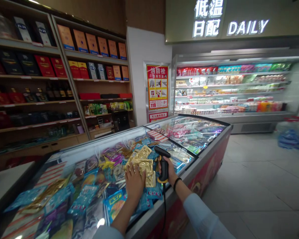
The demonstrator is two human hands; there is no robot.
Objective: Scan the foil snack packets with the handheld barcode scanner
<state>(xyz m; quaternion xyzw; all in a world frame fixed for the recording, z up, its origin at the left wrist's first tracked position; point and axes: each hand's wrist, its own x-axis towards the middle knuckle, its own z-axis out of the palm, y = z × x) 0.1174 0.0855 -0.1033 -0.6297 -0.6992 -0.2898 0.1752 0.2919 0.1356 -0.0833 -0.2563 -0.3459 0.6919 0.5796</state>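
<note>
My right hand (171,171) is wrapped round the grip of a black barcode scanner (163,166) with yellow trim, its cord hanging down past the freezer's edge. Its head points left, over a pile of gold packets (149,167). My left hand (135,182) lies on the near left side of these packets with its fingers stretched out. Under and around them are blue packets (153,192), resting on the chest freezer's glass top. A blue and yellow packet (116,202) lies just left of my left wrist.
The chest freezer (209,166) runs away to the right, with more blue packets (83,199) at its left end. Shelves of boxes (89,79) line the left wall. A lit refrigerated case (231,93) stands at the back right, and wrapped water bottles (290,134) are at far right.
</note>
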